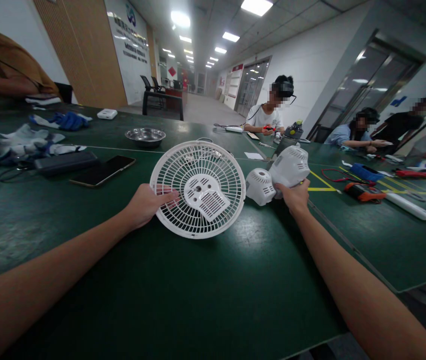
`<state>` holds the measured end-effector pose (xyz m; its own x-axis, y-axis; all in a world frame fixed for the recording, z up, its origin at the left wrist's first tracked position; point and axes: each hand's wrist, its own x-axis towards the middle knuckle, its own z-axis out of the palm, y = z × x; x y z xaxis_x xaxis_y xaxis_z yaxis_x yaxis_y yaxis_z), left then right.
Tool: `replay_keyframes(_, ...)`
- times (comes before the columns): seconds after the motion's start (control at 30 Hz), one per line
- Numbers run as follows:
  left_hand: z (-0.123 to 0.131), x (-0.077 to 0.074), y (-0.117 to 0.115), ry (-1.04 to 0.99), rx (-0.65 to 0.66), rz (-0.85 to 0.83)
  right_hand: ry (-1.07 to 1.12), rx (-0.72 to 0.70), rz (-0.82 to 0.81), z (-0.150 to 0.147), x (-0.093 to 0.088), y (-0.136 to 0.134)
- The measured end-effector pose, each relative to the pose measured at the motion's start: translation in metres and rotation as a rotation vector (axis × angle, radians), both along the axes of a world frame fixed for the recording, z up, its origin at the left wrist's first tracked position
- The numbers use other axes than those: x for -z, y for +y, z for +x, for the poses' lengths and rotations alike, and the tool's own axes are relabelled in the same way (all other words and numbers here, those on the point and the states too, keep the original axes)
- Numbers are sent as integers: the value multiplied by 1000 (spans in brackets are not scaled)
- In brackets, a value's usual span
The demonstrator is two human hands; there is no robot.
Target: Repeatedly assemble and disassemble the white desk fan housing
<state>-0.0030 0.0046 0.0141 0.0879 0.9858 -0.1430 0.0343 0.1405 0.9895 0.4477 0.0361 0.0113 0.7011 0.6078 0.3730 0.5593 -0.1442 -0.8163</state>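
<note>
My left hand (145, 204) grips the left rim of a round white fan grille (198, 231), thumb over its slats. The grille is tilted up toward me, its vented centre plate facing me. To the right, my right hand (294, 197) is closed round the underside of a white plastic fan housing (291, 166) with slots in its end. A smaller white vented cover (261, 186) sits between the grille and that housing; whether it is joined to the housing I cannot tell. The right fingertips are partly hidden behind the housing.
A metal bowl (145, 136) stands behind the grille. Left lie a phone (103, 171), a dark case (66, 163) and work gloves (21, 142). An orange-black multimeter (365, 192) lies at right on the green table (182, 295). Across the table a person (265, 116) handles something red.
</note>
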Motion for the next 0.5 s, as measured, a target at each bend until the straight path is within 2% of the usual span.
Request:
replay_keyframes(0.07,-1,2,2,-7,6,3,-19,52,40,-1,-3,0)
replay_keyframes(0.17,-2,8,5,-25,3,18,-67,113,199,-4,-14,-3)
replay_keyframes(0.3,-3,12,8,-23,10,39,-111,12,414,-17,-34,-10)
replay_keyframes(0.4,-3,11,7,-14,20,43,-103,-98,418,-34,-39,-16)
replay_keyframes(0.5,-1,6,3,-7,16,47,-102,-158,282,-49,-32,-19)
